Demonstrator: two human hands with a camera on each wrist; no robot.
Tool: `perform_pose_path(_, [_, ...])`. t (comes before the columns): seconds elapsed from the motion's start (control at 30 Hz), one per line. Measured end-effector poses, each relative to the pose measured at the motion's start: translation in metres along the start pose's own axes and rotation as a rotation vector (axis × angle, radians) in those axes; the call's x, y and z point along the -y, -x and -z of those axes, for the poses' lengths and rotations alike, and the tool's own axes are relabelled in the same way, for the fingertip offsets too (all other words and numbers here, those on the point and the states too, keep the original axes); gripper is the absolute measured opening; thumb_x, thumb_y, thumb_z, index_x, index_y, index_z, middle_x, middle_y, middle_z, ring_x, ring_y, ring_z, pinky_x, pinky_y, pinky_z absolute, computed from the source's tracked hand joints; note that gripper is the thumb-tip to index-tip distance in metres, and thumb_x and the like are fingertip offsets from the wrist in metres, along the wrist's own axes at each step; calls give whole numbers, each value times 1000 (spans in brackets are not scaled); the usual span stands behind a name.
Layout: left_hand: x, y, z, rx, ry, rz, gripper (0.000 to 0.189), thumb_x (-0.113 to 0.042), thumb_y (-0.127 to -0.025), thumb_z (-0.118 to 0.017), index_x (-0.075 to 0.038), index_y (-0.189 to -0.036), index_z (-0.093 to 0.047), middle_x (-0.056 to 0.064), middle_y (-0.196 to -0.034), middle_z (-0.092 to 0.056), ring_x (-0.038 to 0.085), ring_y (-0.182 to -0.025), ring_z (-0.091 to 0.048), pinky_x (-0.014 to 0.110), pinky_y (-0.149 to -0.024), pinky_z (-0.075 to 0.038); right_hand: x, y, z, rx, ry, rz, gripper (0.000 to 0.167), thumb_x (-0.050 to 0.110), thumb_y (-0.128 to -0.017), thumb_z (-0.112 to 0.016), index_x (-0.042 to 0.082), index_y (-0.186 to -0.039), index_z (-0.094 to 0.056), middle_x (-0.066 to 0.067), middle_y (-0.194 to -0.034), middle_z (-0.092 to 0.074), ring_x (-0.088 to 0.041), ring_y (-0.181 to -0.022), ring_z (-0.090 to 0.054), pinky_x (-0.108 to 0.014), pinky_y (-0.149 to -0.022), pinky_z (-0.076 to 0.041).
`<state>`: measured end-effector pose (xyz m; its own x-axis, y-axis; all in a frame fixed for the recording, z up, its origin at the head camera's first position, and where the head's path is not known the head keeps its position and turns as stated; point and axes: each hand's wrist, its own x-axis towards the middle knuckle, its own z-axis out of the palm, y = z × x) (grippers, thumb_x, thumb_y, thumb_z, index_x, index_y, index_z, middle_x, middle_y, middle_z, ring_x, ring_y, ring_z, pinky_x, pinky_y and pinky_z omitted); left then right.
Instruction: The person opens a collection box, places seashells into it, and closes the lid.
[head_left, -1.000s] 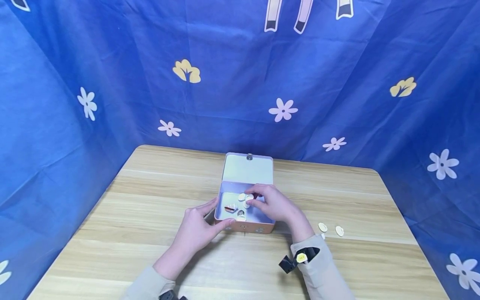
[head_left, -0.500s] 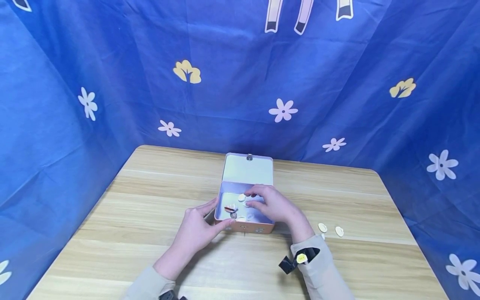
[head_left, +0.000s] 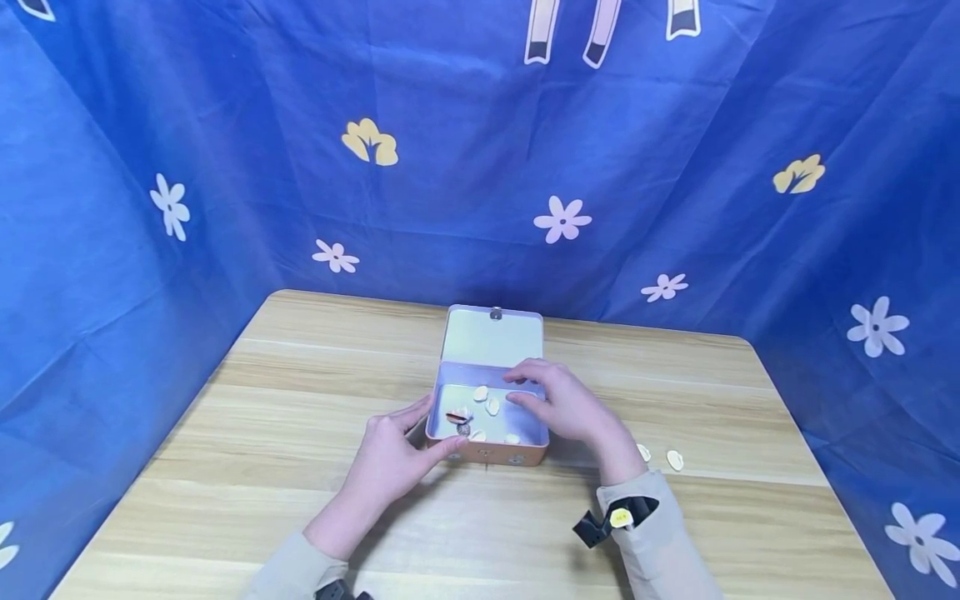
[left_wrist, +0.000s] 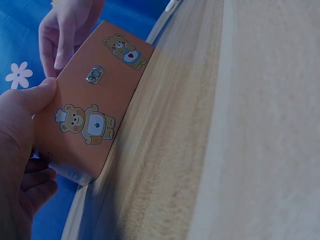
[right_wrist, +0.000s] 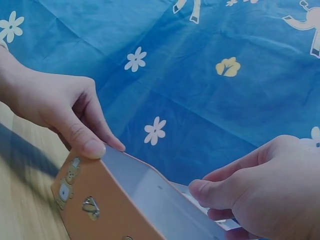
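An orange tin box (head_left: 517,454) stands on the table with its lid (head_left: 492,337) raised at the back. My left hand (head_left: 390,458) holds its front left corner, thumb on the front rim and fingers along the left side. Over the right part of the box hovers my right hand (head_left: 562,400), thumb and fingers apart with nothing seen between them. Inside lie several small whitish oval pieces, one (head_left: 492,407) near the right fingertips and another (head_left: 512,438) by the front wall. A red, white and dark piece (head_left: 457,415) and a dark round piece (head_left: 463,429) lie at the left.
Two pale oval pieces, one of them (head_left: 675,460) further right, lie on the wooden table (head_left: 300,358) beyond the right forearm, which partly covers the other. A blue patterned cloth (head_left: 450,167) hangs behind and at both sides.
A whitish piece has left my right fingers and now lies by the box's front wall. The right hand has drawn back rightward. The dark round piece shifted left; my left hand stayed.
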<state>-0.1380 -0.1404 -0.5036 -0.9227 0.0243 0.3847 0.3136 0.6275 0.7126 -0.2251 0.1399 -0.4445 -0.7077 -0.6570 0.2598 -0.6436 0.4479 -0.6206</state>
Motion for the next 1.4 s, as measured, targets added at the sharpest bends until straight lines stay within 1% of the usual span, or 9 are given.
perform_pose_path(0.2, [0, 0, 0, -2, 0, 0, 91, -62, -74, -91, -2, -138, -68, 10, -134, -67, 31, -127, -63, 50, -110, -48, 1, 8, 11, -22, 11, -24, 26, 14, -102, -73, 8, -127, -75, -2, -123, -73, -22, -115, -66, -45, -103, -54])
perform_pose_path(0.5, [1, -2, -1, 2, 4, -6, 90, -62, -76, -90, 0, -137, -69, 15, -133, -68, 34, -125, -64, 51, -109, -48, -4, 26, 25, -65, -6, -37, 27, 15, -102, -74, 8, -128, -74, -3, -124, -73, -25, -114, -66, -53, -99, -54])
perform_pose_path(0.63, [2, -2, -1, 4, -3, 3, 89, -60, -76, -91, -1, -137, -68, 12, -134, -67, 32, -117, -71, 51, -107, -51, -7, 34, 31, -72, 2, -46, 28, 15, -102, -74, 8, -128, -74, -6, -123, -74, -26, -114, -66, -53, -97, -55])
perform_pose_path(0.77, [2, -4, -1, 3, 1, 7, 86, -55, -75, -94, -2, -138, -68, 10, -135, -67, 26, -97, -74, 48, -98, -58, -9, 42, 37, -93, 6, -50, 27, 12, -100, -76, 6, -126, -75, -8, -123, -74, -27, -114, -67, -55, -98, -55])
perform_pose_path(0.97, [0, -4, -1, 26, -6, 39, 88, -60, -75, -92, -5, -140, -68, 7, -136, -66, 23, -104, -73, 46, -102, -56, -15, 60, 45, -124, 49, -79, 27, 18, -100, -77, 10, -126, -75, 3, -121, -73, -20, -113, -66, -52, -97, -56])
perform_pose_path(1.0, [0, -3, -1, 29, -8, 43, 89, -62, -75, -90, -5, -140, -67, 7, -136, -66, 22, -111, -71, 46, -103, -55, -16, 63, 46, -129, 55, -91, 26, 19, -100, -77, 12, -126, -75, 5, -121, -73, -19, -113, -66, -51, -96, -56])
perform_pose_path(1.17, [0, -1, -1, 30, -4, 35, 92, -67, -76, -87, -5, -140, -67, 7, -136, -66, 26, -122, -68, 49, -107, -52, -23, 83, 51, -147, 70, -146, 26, 20, -101, -75, 12, -126, -75, 1, -122, -74, -22, -114, -66, -48, -91, -57])
perform_pose_path(1.23, [1, 0, -1, 24, -7, 25, 92, -68, -76, -86, -5, -140, -68, 8, -136, -67, 28, -117, -70, 50, -106, -53, -29, 91, 52, -155, 82, -171, 26, 22, -102, -75, 12, -126, -75, -1, -124, -74, -23, -114, -66, -47, -89, -57])
perform_pose_path(1.4, [1, 0, -1, 13, -9, 26, 93, -69, -75, -86, -5, -139, -68, 8, -136, -66, 19, -95, -70, 45, -97, -58, -41, 109, 57, -176, 74, -216, 26, 20, -101, -75, 12, -126, -75, 0, -125, -73, -26, -118, -65, -60, -93, -55])
